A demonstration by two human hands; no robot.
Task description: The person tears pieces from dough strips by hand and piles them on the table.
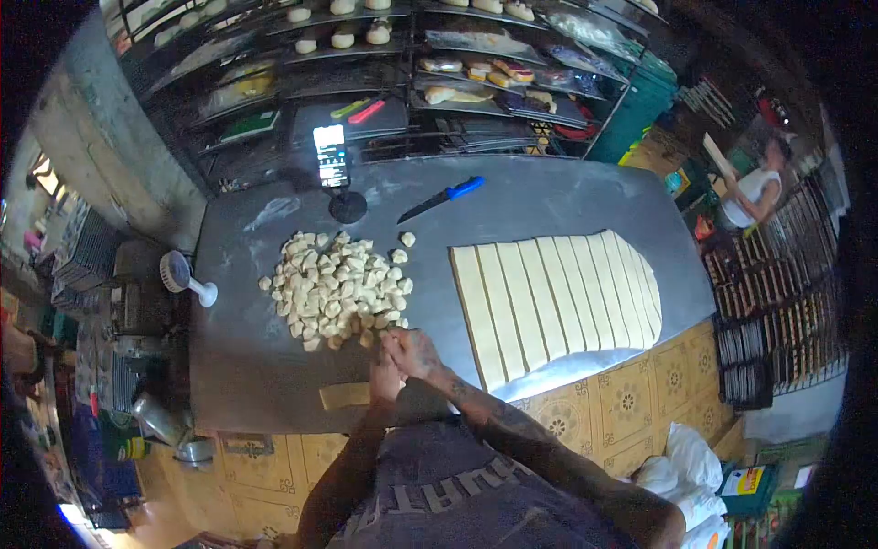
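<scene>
A heap of small dough pieces (334, 288) lies on the dark table (585, 188). At its lower right edge, my left hand (386, 377) and my right hand (412, 352) are together, fingers closed; what they hold is too small to make out. Left of my left hand, a short flat strip (344, 395) lies near the table's front edge. A sheet of dough cut into long strips (558, 306) covers the right part of the table. Behind the heap rests a knife (443, 199) with a blue handle.
A lit phone (331, 157) stands on a round holder at the back. A white brush (187, 278) sits at the left edge. Racks of trays (476, 41) rise behind the table. Another person (757, 194) is at the far right, beside stacked racks (777, 274).
</scene>
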